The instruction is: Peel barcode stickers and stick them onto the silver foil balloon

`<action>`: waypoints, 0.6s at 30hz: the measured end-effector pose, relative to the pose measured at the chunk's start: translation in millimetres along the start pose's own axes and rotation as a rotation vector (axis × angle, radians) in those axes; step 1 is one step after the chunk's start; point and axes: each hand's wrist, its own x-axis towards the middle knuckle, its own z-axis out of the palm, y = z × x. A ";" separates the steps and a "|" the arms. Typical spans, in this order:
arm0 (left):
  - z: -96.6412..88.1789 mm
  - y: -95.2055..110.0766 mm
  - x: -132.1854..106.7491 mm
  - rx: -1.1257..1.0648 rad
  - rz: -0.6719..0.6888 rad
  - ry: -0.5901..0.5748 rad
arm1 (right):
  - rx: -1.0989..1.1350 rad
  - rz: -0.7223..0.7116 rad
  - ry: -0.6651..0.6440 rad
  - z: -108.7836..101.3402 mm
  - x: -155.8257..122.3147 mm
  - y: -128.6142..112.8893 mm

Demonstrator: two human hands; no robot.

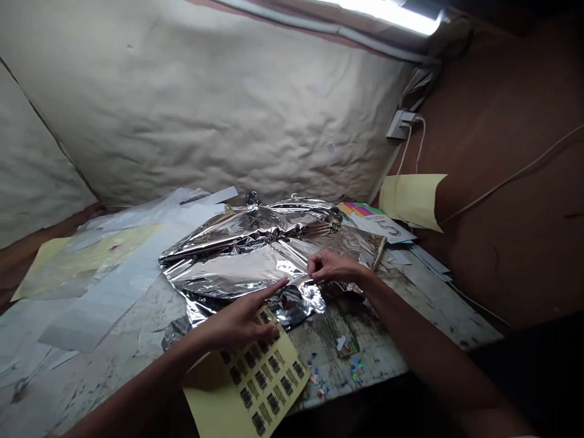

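A crumpled silver foil sheet (pixel 246 255) lies spread across the worktable (pixel 401 340). My left hand (pixel 239 319) rests flat near its front edge, index finger stretched out onto the foil, thumb and palm lying on a yellow sheet of barcode stickers (pixel 260 389). My right hand (pixel 331 266) is pinched closed at the foil's front edge, just right of the left fingertip. What the pinch holds is too small to make out.
Yellow and white papers (pixel 91 261) cover the table's left side. A colourful printed card (pixel 374 219) and a hanging yellow sheet (pixel 413 198) sit at the right rear. Glittery scraps (pixel 351 365) lie by the front edge. Cables run down the brown wall on the right.
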 end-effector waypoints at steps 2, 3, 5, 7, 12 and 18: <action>0.6 -0.7 -0.1 -0.006 -0.005 0.008 | 0.039 -0.013 -0.036 -4.1 -0.9 -0.1; 1.0 -1.3 -0.3 -0.009 -0.012 0.014 | 0.057 -0.030 -0.058 -6.1 -1.3 -0.5; 1.8 -2.7 -0.5 -0.018 -0.024 0.027 | 0.074 -0.075 -0.080 -7.8 -1.2 -1.6; 2.4 -3.7 -0.7 -0.025 -0.026 0.036 | 0.048 -0.111 -0.042 -5.5 0.3 -2.9; 2.6 -2.8 -0.2 -0.014 -0.030 0.047 | -0.096 -0.171 0.179 7.5 3.4 -10.9; 3.2 -1.0 -0.6 0.004 -0.028 0.045 | -0.206 -0.340 0.171 8.5 1.8 -16.9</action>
